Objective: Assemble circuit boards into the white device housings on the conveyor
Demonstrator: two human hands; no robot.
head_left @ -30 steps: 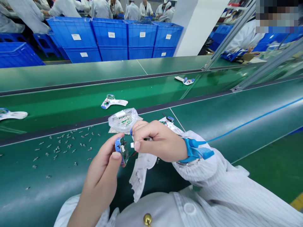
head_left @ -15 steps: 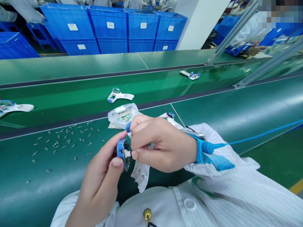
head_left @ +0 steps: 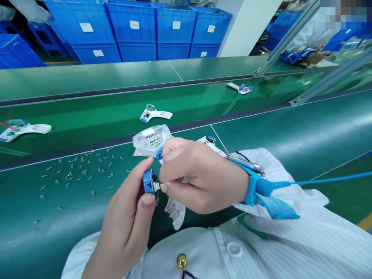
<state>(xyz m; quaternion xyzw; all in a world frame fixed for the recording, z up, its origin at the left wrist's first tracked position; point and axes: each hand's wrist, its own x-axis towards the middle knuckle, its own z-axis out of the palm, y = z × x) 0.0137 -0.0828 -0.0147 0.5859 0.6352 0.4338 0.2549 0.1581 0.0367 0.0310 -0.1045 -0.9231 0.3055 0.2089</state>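
My left hand (head_left: 124, 221) grips a small circuit board with a blue plastic rim (head_left: 149, 182), thumb on its near side. My right hand (head_left: 200, 178) reaches across from the right and pinches a small white connector (head_left: 156, 186) against that board. A blue ESD wrist strap (head_left: 255, 190) circles my right wrist, with its blue cord running off to the right. A clear plastic bag of circuit boards (head_left: 151, 139) lies just beyond my hands. A torn white bag (head_left: 175, 213) hangs beneath them.
Scattered small metal parts (head_left: 78, 174) lie on the green belt (head_left: 58, 201) to my left. White plastic pieces with boards (head_left: 154, 113) sit on the far belt. Stacked blue crates (head_left: 133, 31) stand behind it. Aluminium frame bars (head_left: 290, 38) cross the upper right, with a co-worker's hand (head_left: 319, 48) beyond.
My right hand has moved closer to the board, and the white connector now meets it. The board is turned more upright. The far-belt pieces have shifted right.
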